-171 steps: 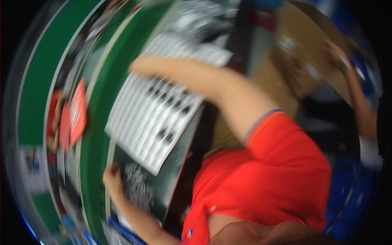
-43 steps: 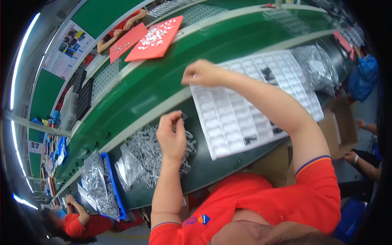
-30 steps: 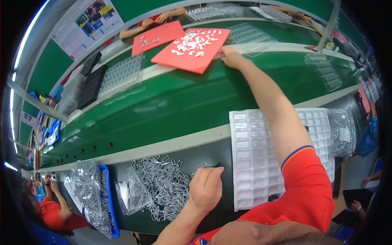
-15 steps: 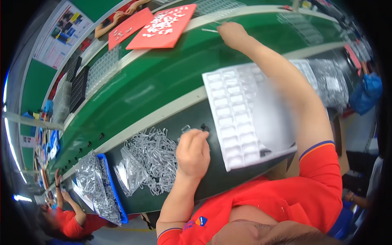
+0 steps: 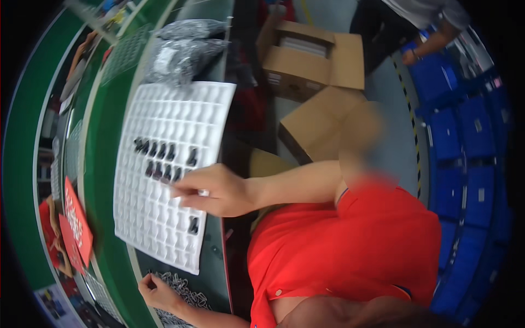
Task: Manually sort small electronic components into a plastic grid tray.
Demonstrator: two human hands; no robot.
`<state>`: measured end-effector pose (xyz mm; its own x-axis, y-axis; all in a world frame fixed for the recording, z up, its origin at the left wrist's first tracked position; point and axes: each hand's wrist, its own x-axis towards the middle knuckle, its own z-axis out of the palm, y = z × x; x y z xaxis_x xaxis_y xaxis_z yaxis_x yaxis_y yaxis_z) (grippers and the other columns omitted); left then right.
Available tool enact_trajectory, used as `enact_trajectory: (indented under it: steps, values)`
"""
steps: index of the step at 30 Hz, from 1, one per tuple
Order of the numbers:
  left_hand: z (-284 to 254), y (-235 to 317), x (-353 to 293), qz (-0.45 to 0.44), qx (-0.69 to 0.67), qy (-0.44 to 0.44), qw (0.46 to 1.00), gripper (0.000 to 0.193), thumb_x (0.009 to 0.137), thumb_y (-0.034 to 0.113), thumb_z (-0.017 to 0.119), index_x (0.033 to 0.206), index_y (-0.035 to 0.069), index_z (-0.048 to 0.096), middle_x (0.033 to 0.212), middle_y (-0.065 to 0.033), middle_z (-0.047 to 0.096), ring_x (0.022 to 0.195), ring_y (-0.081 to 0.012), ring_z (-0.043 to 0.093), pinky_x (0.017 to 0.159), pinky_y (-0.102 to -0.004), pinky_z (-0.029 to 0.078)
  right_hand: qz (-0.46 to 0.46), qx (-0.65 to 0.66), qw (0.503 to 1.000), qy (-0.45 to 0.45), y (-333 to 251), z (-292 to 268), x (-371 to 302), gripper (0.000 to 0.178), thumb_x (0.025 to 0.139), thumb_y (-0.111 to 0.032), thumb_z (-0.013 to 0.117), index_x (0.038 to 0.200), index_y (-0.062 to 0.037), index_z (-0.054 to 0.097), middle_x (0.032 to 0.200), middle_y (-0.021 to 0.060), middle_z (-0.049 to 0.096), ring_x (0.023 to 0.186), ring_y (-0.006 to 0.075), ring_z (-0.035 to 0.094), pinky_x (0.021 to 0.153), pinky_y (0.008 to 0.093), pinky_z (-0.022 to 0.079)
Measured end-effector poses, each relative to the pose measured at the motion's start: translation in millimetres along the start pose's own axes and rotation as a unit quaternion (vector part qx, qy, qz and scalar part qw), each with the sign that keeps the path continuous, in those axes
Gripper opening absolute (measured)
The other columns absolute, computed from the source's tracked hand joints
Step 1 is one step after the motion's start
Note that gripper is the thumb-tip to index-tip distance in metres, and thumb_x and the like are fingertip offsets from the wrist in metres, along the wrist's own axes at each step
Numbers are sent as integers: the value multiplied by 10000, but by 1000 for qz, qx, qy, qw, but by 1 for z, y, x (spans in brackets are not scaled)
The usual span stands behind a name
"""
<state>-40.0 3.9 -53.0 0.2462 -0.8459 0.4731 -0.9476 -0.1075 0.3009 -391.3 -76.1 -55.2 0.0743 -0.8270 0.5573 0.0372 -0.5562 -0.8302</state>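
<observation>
- The tray [image 5: 139, 218], white and full of pockets, is lying on the bench [image 5: 217, 254].
- Black parts [image 5: 158, 171] are sitting in the tray's pockets: two short rows are running across its middle, and a lone part is resting nearer its lower end.
- The right hand [image 5: 215, 191] is hovering over or touching the tray just below the rows (cannot tell which); fingers and thumb are standing narrow. Cannot tell whether they are gripping anything.
- The left hand [image 5: 159, 294] is bending thumb and forefinger toward each other beyond the tray's lower end; cannot tell whether it is holding anything.
- Metal pieces [image 5: 188, 293], bent and grey, are lying heaped beside that hand, below the tray.
- Plastic bags [image 5: 178, 59] are lying at the tray's upper end.
- A green surface [image 5: 101, 180] is running along the tray's left side; red mats [image 5: 87, 245] are lying beyond it.
- Cartons [image 5: 299, 71] are standing open, well right of the tray.
</observation>
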Motion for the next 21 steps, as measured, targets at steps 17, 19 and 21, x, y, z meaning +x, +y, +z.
enact_trajectory:
  steps: [17, 19, 21]
  values:
    - [21, 35, 32, -78, 219, -197, 952, 227, 894, 214, 664, 945, -4, 623, 815, -110, 669, 753, -237, 613, 780, -356, 485, 643, -495, 488, 320, 212, -448, -372, 308, 874, -241, 522, 1096, -99, 681, 1133, 214, 667, 1085, 429, 618, 915, 495, 496]
    - [20, 30, 35, -65, 217, -187, 956, 228, 902, 221, 662, 938, -2, 627, 821, -116, 670, 753, -235, 613, 767, -362, 490, 664, -471, 485, 319, 212, -449, -368, 344, 868, -217, 543, 1173, -97, 649, 1187, 217, 650, 1138, 426, 598, 957, 493, 485]
    - [31, 15, 40, -49, 199, -185, 961, 210, 890, 206, 661, 922, 1, 628, 813, -121, 669, 748, -248, 615, 759, -371, 492, 674, -464, 477, 320, 201, -451, -363, 372, 866, -205, 554, 1212, -96, 633, 1214, 219, 641, 1164, 425, 588, 978, 492, 480]
